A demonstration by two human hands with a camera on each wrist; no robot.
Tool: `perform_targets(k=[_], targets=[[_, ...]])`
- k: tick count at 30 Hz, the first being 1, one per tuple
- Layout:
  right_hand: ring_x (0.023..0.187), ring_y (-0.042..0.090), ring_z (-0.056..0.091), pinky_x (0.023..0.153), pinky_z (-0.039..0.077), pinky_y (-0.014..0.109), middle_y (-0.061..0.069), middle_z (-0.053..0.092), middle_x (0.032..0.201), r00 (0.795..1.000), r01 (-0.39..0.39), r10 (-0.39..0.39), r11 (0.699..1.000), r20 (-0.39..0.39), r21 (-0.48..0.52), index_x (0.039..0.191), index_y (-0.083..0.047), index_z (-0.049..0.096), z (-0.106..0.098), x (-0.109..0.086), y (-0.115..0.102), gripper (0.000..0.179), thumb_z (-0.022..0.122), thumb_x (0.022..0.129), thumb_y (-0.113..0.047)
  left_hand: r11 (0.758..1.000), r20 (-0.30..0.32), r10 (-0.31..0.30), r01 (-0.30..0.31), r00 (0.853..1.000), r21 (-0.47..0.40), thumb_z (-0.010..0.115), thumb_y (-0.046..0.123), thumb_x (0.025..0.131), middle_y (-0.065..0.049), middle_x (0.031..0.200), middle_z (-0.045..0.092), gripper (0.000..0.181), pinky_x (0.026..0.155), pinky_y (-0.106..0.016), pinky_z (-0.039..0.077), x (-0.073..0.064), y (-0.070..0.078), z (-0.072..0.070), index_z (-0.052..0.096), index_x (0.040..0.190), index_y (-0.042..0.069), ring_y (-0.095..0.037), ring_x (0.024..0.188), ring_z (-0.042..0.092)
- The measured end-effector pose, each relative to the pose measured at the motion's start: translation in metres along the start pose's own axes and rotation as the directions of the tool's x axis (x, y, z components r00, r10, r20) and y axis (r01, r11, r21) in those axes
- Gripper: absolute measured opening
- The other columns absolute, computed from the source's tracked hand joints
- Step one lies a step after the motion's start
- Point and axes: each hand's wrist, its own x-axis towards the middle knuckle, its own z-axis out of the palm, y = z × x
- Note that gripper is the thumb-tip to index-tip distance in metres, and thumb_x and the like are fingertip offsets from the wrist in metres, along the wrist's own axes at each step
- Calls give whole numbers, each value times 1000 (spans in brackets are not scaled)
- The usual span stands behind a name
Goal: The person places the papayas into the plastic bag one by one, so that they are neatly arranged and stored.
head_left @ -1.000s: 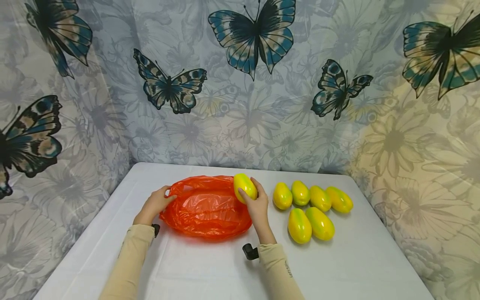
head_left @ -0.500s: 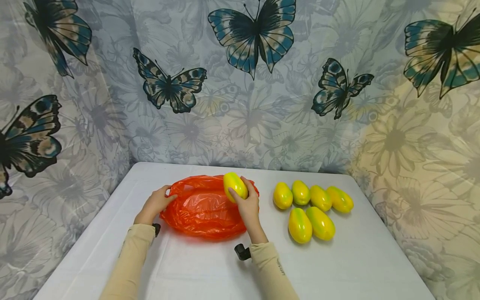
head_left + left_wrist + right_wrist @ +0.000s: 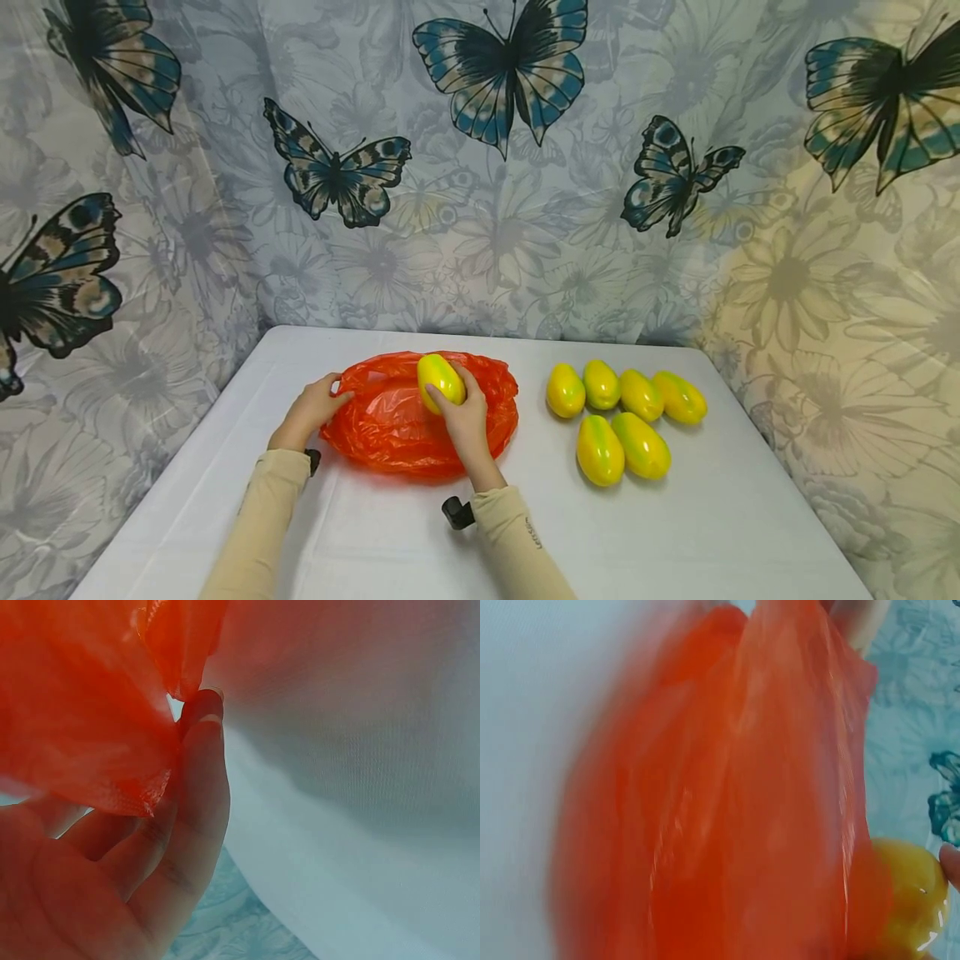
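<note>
A crinkled red plastic bag [image 3: 382,429] lies on the table with its mouth spread wide. My left hand [image 3: 309,410] pinches the bag's left edge; the left wrist view shows the thin plastic [image 3: 97,735] between thumb and fingers. Over the bag's mouth, my right hand [image 3: 468,421] grips a glossy yellow-green mango [image 3: 438,379] from its right side. In the right wrist view the blurred red plastic covers the middle, with part of the mango [image 3: 915,900] and a fingertip at the right edge. Whatever lies inside the bag is hidden.
Several more mangoes stand to the right of the bag: a back row, one of them at its right end [image 3: 678,397], and a front pair, including the left one [image 3: 600,451]. A white cloth covers the table [image 3: 375,542]. Butterfly-patterned fabric [image 3: 517,275] hangs behind.
The right hand has carried the mango leftward from the bag's right edge to over the middle of its mouth. The left hand stays on the bag's edge.
</note>
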Motion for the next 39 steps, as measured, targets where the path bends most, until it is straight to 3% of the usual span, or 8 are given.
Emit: perform_targets(k=[21, 31, 39], targets=[[114, 29, 58, 99, 52, 46, 14, 60, 132, 998, -19, 19, 1000, 55, -5, 135, -7, 55, 53, -21, 2, 60, 78, 83, -25, 1000, -5, -16, 16, 1000, -15, 53, 30, 100, -32, 129, 56, 60, 93, -53, 52, 1, -1, 1, 36, 144, -5, -41, 110, 60], [116, 28, 57, 100, 51, 46, 13, 58, 133, 996, -14, 13, 1000, 85, 1, 137, -3, 53, 71, -28, 5, 61, 76, 85, -24, 1000, -5, -14, 14, 1000, -19, 54, 32, 99, -30, 122, 60, 60, 85, -47, 55, 2, -4, 1, 37, 144, -5, -34, 98, 64], [114, 30, 59, 100, 51, 47, 15, 59, 131, 997, -9, 10, 1000, 79, -7, 135, 0, 53, 84, -34, 10, 60, 76, 84, -23, 1000, -14, -15, 15, 1000, -19, 54, 32, 99, -30, 128, 58, 60, 95, -52, 52, 3, -5, 3, 38, 144, -5, -37, 105, 63]])
